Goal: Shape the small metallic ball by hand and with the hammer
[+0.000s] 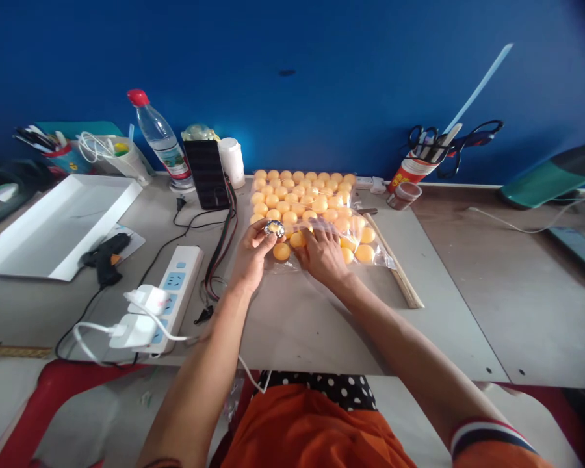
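Note:
My left hand (251, 257) is closed around a small round silver thing (274, 228) with a pale yellowish middle, pinched between thumb and fingers. Many orange ping-pong balls (288, 218) lie in rows in a clear plastic bag (383, 257) in front of me. At the near edge of that bag, my right hand (325, 253) reaches in among the balls, its fingers spread and partly covered by plastic. One ball (297, 240) sits beside its thumb; whether the fingertips touch a ball is hidden. Another ball (281, 251) rests just right of my left hand.
A power strip (182, 279) with white plugs, a phone (207, 174), a water bottle (163, 143) and a glue gun (106, 257) stand or lie left. A white box lid (63, 221) is farther left. A wooden stick (394, 263) and a cup with scissors (412, 168) are right.

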Action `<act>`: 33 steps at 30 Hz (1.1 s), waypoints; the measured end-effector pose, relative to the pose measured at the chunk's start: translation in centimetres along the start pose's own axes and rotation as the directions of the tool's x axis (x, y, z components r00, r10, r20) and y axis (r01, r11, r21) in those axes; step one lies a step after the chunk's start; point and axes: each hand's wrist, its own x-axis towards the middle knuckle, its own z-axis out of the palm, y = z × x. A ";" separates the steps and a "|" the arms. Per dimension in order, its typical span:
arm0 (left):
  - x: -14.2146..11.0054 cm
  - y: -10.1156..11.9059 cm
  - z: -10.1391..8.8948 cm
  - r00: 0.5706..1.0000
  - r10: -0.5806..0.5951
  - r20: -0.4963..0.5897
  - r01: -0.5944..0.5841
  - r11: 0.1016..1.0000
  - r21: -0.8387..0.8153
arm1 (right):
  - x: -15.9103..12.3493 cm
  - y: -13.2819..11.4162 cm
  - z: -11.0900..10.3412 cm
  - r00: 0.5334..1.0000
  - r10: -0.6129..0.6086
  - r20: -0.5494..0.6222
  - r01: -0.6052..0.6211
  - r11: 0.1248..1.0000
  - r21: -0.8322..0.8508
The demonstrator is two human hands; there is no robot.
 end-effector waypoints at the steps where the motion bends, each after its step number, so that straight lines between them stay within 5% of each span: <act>1: 0.0 0.0 0.0 1.000 -0.009 0.007 0.009 1.000 0.000 | 0.0 0.2 0.1 1.000 -0.001 -0.015 0.001 1.000 0.007; 8: -0.2 0.1 0.3 0.999 -0.052 0.010 0.053 0.998 -0.016 | -0.4 0.2 -0.9 0.995 -0.006 -0.100 0.023 0.985 0.172; 13: -0.3 0.1 0.6 0.999 -0.038 0.036 0.038 0.999 -0.009 | -1.7 -0.2 -3.0 0.982 -0.093 -0.166 0.144 0.933 0.328; 18: -0.6 0.3 0.7 0.997 -0.042 0.062 0.037 0.996 0.086 | -2.9 -0.7 -4.1 0.982 -0.042 -0.186 0.120 0.896 0.428; 25: -1.1 0.6 1.1 0.993 -0.018 0.117 -0.001 0.987 0.159 | -3.3 -1.8 -3.3 0.962 -0.145 -0.229 0.219 0.915 0.340; 33: -1.2 1.0 1.1 0.991 -0.037 0.131 0.015 0.986 0.168 | -3.1 -2.4 -3.5 0.981 -0.148 -0.128 0.177 0.950 0.257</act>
